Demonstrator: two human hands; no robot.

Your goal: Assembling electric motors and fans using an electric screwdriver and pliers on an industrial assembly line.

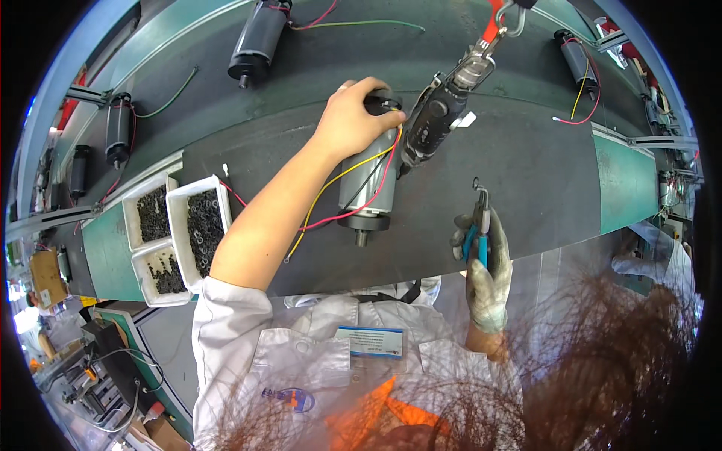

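My bare left hand point(352, 119) is wrapped round the black far end of a silver cylindrical motor point(367, 188). The motor lies on the dark mat with its black collar and short shaft facing me. Red, yellow and black wires run from its far end along its body. Low at the right, my right hand point(487, 289), in a pale glove, is closed round blue-handled pliers point(483, 248). Their tips point away from me, and a small dark ring point(476, 183) shows at them. A black power screwdriver point(436, 120) hangs just right of the motor, its tip close to the motor's side.
White bins point(197, 233) of small black rings and parts stand at the left. More motors with loose wires, such as a dark one point(256, 45), lie on the far green surface. The screwdriver hangs from a metal hook point(513, 21). Metal frame bars cross both sides.
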